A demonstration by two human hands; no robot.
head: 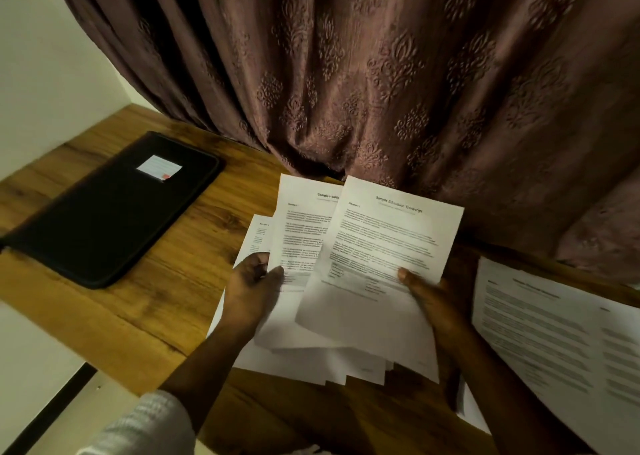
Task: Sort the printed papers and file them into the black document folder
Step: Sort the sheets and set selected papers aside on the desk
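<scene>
I hold a fanned stack of printed papers (298,233) above the wooden desk (114,316). My left hand (251,288) grips the stack's left side, thumb on top. My right hand (433,299) pinches the top sheet, headed "Sample Education Transcript" (388,243), which sits shifted right of the others. The black document folder (110,209) lies shut on the desk at the left, with a small white label on its cover. It is apart from both hands.
More printed sheets (561,344) lie on the desk at the right, under my right forearm. A brown patterned curtain (381,74) hangs right behind the desk. A pale wall (52,56) borders the left; the desk's front edge runs along the lower left.
</scene>
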